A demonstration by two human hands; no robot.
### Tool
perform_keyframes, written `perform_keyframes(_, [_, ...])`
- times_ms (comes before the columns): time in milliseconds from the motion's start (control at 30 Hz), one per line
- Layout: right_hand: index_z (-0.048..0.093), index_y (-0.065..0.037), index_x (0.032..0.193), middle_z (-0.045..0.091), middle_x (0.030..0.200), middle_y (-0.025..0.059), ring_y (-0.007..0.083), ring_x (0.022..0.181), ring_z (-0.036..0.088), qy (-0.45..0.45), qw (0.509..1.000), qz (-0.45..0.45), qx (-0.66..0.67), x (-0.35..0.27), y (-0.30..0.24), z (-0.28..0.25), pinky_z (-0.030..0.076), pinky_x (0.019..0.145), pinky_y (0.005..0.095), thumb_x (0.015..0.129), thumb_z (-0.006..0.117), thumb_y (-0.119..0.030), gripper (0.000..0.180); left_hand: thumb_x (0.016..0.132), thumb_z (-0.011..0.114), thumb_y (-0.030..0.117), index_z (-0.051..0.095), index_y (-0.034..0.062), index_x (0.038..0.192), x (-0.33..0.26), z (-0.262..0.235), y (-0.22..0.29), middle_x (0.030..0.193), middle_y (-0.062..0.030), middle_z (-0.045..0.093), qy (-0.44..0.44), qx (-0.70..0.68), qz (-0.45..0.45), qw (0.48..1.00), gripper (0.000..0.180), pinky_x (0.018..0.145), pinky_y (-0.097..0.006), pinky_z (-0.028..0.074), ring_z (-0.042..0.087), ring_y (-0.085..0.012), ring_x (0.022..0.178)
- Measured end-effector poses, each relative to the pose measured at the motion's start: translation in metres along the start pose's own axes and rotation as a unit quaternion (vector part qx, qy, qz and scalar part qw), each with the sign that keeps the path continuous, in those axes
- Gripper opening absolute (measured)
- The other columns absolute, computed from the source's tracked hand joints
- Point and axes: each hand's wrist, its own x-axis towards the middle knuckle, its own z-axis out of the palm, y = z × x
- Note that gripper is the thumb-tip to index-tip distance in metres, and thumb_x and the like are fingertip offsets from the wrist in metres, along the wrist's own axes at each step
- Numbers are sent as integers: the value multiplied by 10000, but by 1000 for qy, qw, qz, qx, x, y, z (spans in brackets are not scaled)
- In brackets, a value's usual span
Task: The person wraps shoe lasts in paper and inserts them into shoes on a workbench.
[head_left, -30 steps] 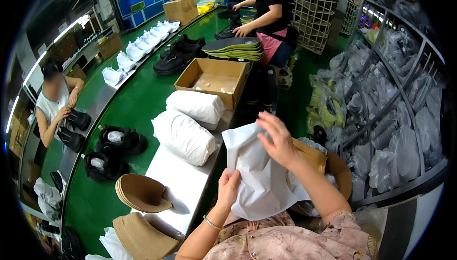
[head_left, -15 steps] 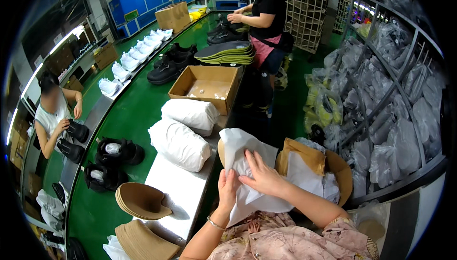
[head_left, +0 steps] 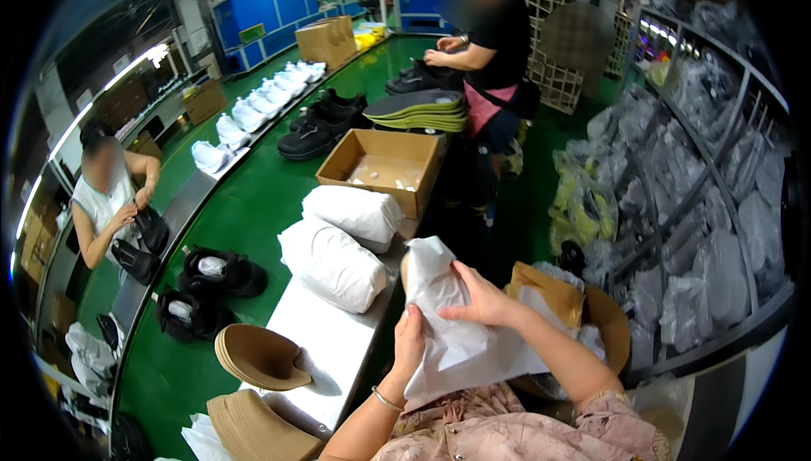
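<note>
A sheet of white tissue paper (head_left: 443, 347) is held between my two hands in front of me, partly folded round something with a thin tan edge on its left side. Most of that inner piece is hidden. My left hand (head_left: 409, 344) grips the paper from the left, thumb up. My right hand (head_left: 480, 296) closes over its right side, fingers wrapped round the fold. The sheet's loose lower part hangs toward my lap. Just beyond, two white paper-wrapped bundles (head_left: 334, 267) lie side by side on the table edge.
Curved tan cardboard pieces (head_left: 253, 360) sit stacked on the white board (head_left: 317, 347). Black shoes (head_left: 220, 271) stand on the green belt (head_left: 262, 199). An open cardboard box (head_left: 380, 161) is farther along. At right is a metal rack of plastic bags (head_left: 701, 208). Two co-workers handle black shoes.
My right hand has gone from lying spread on the paper to wrapping round its right side. The paper is now folded narrower at the top. The view has shifted slightly.
</note>
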Motion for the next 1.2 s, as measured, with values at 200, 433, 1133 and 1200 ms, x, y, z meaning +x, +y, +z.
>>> perform_keyframes(200, [-43, -58, 1404, 171, 1388, 246, 349, 1297, 211, 30, 998, -34, 46, -2, -11, 11, 216, 1058, 380, 621, 769, -396, 1177, 957, 352, 383, 504, 2, 1133, -3, 11, 0, 1022, -24, 551, -48, -82, -34, 995, 446, 769, -236, 397, 498, -87, 871])
perform_keyframes(433, [-115, -85, 1402, 113, 1441, 174, 250, 1315, 185, -67, 980, -25, 185, 5, 0, -8, 178, 1062, 313, 593, 811, -254, 1241, 948, 379, 383, 488, -3, 1179, 4, 0, 2, 1084, -28, 554, -61, -74, -53, 994, 462, 813, -242, 398, 504, -101, 944])
perform_keyframes(1133, [-44, -85, 1403, 247, 1297, 299, 423, 1193, 313, 266, 963, -23, -50, -14, -40, -10, 290, 1010, 415, 582, 772, -163, 1160, 894, 505, 190, 248, -114, 1290, -44, 61, 57, 1240, -276, 389, -42, 393, 257, 882, 561, 965, -364, 328, 414, -329, 1148])
perform_keyframes(1200, [-35, -69, 1401, 241, 1299, 300, 426, 1198, 304, 292, 955, -47, -29, -19, -52, 5, 279, 1015, 414, 582, 772, -157, 1153, 932, 441, 264, 180, -131, 1306, -25, 54, 34, 1313, -275, 315, -57, 247, 117, 960, 604, 1023, -355, 252, 335, -288, 1233])
